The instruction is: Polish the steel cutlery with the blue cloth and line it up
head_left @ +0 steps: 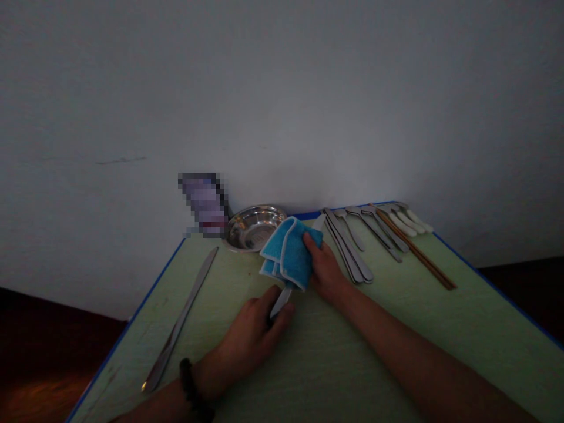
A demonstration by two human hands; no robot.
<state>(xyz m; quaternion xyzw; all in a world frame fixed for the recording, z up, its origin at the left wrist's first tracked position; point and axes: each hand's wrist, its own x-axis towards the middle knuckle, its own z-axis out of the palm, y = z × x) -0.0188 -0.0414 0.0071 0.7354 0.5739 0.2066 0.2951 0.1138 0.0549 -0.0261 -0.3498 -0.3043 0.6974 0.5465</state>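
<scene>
My left hand point(255, 335) is closed in a pinch on the handle of a silver table knife point(282, 301). The knife runs up and right under a folded blue cloth point(288, 252), and its tip shows beyond the cloth near the bowl. My right hand point(326, 267) is closed on the blue cloth, pressing it around the knife blade. Both hands rest on the pale green table point(352, 352).
A steel bowl point(253, 226) stands at the table's back edge by the wall. A second long knife point(183, 320) lies at the left. A row of several spoons and knives point(352, 244) and brown chopsticks point(416, 249) lies at the right. A blurred object point(205, 202) stands beside the bowl.
</scene>
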